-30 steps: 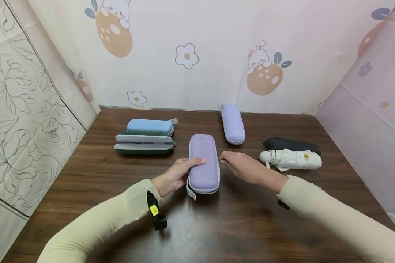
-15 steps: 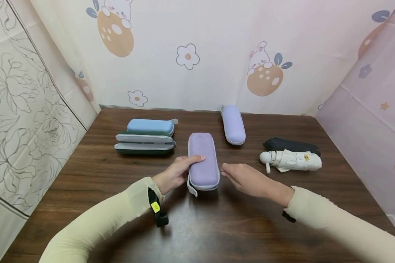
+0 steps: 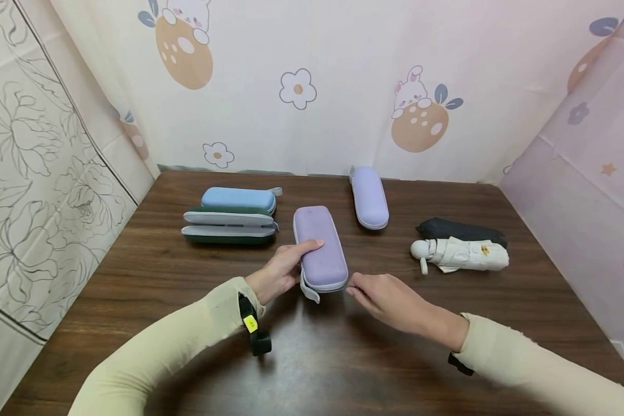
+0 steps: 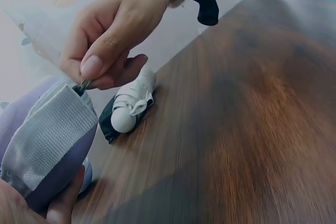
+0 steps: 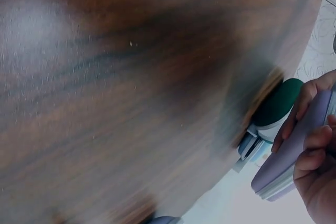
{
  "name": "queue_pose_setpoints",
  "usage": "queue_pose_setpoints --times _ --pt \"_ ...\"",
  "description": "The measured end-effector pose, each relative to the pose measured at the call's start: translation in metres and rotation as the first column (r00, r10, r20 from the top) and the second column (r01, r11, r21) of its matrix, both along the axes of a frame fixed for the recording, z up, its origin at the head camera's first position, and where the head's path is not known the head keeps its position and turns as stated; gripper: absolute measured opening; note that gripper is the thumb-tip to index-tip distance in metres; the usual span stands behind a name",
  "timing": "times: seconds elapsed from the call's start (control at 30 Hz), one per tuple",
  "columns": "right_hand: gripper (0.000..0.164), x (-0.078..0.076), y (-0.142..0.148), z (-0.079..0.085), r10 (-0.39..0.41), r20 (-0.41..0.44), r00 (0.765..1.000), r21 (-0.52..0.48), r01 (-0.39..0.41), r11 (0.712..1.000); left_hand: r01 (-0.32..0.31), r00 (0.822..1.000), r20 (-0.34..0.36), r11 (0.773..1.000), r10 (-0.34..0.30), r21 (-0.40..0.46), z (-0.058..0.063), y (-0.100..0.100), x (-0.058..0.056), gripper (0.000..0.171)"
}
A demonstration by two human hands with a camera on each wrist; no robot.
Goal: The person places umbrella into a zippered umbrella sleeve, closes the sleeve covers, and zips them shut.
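My left hand [image 3: 282,270] grips a purple zip-up hard case [image 3: 326,267], thumb across its top and fingers underneath on the left side. At the near right corner of this case is my right hand [image 3: 390,301]. In the left wrist view, its thumb and forefinger pinch a small metal zipper pull [image 4: 84,83] beside the case's grey fabric strap [image 4: 50,137]. The right wrist view shows the pale zipper edge [image 5: 278,183] running along the case's side, with fingers of both hands around it.
Behind left lie a blue case [image 3: 236,198] and a dark green case [image 3: 229,238] that gapes open. A lilac case [image 3: 370,196] lies at the back. On the right, a folded white umbrella [image 3: 468,254] rests in front of a black folded item [image 3: 460,229].
My right hand has slid toward me along the case's right edge to its near corner. The case has turned slightly, its far end shifting left, and moved a little away from me.
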State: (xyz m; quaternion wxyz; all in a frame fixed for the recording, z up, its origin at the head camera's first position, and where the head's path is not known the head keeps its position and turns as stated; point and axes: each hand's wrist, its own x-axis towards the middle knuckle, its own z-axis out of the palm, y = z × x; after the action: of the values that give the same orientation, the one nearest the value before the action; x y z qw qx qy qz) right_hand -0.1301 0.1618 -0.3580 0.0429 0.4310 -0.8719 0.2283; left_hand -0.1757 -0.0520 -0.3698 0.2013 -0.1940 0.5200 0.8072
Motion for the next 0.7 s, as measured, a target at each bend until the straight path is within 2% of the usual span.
queue_pose_setpoints --times 0.2,0.4,0.57,0.7 --pt "0.013 0.007 -0.006 -0.003 -0.057 -0.029 0.998 -0.07 0.054 0.996 -0.043 0.999 0.007 0.999 0.043 0.002 0.002 0.008 0.001 0.039" --pt "0.013 0.012 -0.021 -0.006 -0.088 -0.095 0.992 -0.11 0.077 0.991 -0.106 0.994 -0.002 0.993 0.106 0.049 0.004 0.017 0.003 0.041" --pt "0.015 0.014 -0.034 -0.01 -0.154 -0.216 0.964 -0.089 0.138 0.986 -0.171 0.984 -0.031 0.977 0.176 0.127 0.005 0.026 0.005 0.045" --pt "0.024 0.015 -0.042 -0.012 -0.213 -0.276 0.937 -0.072 0.2 0.977 -0.234 0.97 -0.028 0.962 0.24 0.142 0.005 0.031 0.008 0.043"
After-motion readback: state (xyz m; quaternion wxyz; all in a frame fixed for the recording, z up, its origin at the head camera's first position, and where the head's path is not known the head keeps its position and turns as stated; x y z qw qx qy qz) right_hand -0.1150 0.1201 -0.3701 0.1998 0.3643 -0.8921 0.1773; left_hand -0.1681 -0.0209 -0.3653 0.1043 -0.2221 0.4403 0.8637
